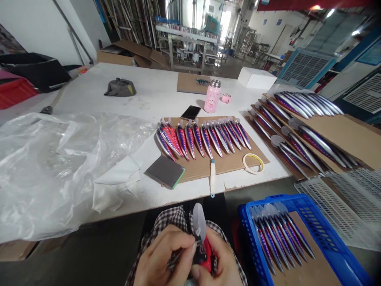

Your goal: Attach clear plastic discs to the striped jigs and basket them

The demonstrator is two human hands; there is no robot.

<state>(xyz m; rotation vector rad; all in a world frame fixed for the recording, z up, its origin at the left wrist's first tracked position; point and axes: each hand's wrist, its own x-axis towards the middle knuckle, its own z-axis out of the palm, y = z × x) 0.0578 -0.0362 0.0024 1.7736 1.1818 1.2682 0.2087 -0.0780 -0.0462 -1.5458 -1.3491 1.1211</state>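
Observation:
A red and black fishing lure (206,258) with a clear diving lip (199,218) pointing up is held low over my lap. My right hand (222,262) is closed around its body, the thumb in front. Beside the base of the lip, my left hand (166,256) is in a pinch, thumb against forefinger; whatever lies between those fingertips is too small to make out. The lure's lower end is hidden by my hands. On the table ahead, a row of purple, red and silver lures (206,139) lies on a cardboard sheet (196,171).
A blue basket (330,234) with several lures stands low right. Near the table edge are a grey block (165,171), a white-handled tool (212,178) and a tape roll (253,163). Plastic sheeting (59,167) covers the left; a pink bottle (212,97) and phone (191,112) sit farther back.

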